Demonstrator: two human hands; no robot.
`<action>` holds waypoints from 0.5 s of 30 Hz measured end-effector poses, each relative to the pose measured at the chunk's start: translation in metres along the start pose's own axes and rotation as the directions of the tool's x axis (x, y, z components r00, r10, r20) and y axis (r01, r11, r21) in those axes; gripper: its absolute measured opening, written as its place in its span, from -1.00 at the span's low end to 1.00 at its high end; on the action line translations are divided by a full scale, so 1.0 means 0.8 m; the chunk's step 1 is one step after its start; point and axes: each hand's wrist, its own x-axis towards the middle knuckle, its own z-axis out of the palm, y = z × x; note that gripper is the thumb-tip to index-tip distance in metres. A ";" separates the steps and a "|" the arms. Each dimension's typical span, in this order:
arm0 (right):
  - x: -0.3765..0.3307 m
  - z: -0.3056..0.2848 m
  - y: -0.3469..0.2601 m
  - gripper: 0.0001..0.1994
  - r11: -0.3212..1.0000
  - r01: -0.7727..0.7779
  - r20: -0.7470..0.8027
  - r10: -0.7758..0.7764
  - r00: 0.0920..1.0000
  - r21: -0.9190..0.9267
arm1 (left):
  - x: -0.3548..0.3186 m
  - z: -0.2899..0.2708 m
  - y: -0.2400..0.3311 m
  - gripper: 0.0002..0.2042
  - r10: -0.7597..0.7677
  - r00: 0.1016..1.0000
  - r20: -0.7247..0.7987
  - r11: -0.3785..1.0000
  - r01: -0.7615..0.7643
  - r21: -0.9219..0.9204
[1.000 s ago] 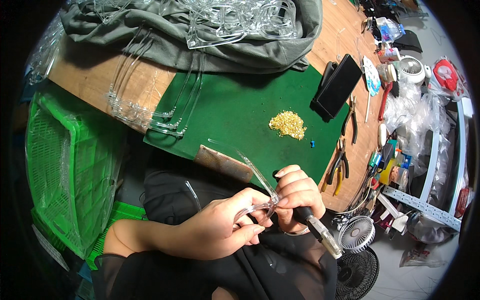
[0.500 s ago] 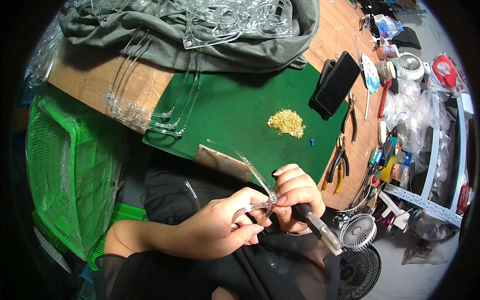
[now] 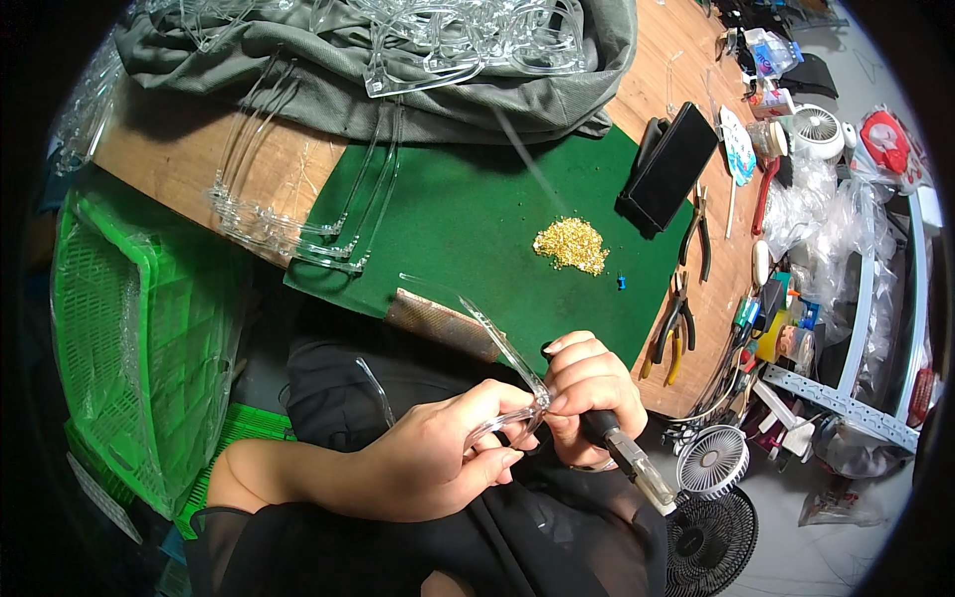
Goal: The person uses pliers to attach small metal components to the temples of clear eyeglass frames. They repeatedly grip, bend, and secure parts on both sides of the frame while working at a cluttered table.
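Note:
My left hand (image 3: 448,448) is closed around a clear plastic eyeglass frame (image 3: 497,338), above my lap at the table's near edge. One temple of the frame points up and left over the mat; the other temple's tip shows beyond my wrist. My right hand (image 3: 592,393) is wrapped round a black-handled tool (image 3: 642,468), whose pale, metallic-looking end points down and right; its exact kind is unclear. The right thumb and fingertips meet the frame at its hinge corner. Small gold-coloured parts (image 3: 572,246) lie heaped on the green mat (image 3: 458,219) beyond my hands.
Several clear frames (image 3: 338,234) stand at the mat's left, with more piled on grey cloth (image 3: 537,109). A black phone (image 3: 671,164), pliers (image 3: 676,318) and a blue pin (image 3: 622,283) lie right. A textured metal block (image 3: 443,323) sits at the near edge; green crates (image 3: 149,328) stand left.
The held frame has tilted slightly, its raised temple shifting left. The tool's pale end has dipped a little. A faint blurred streak now crosses the air above the mat.

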 end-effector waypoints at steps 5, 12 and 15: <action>0.000 0.000 0.003 -0.86 1.000 0.023 0.007 -0.024 1.000 0.006 | -0.001 -0.002 0.002 -0.64 -0.003 1.000 0.007 1.000 0.003 -0.015; 0.000 0.002 0.002 -0.84 0.995 -0.033 0.009 0.033 0.999 0.090 | -0.001 -0.003 0.001 -0.65 0.004 1.000 0.015 0.999 -0.004 -0.037; -0.001 0.002 0.002 -0.84 0.995 -0.034 0.007 0.034 0.999 0.094 | -0.001 -0.004 0.001 -0.66 -0.009 0.999 0.033 0.999 0.011 -0.053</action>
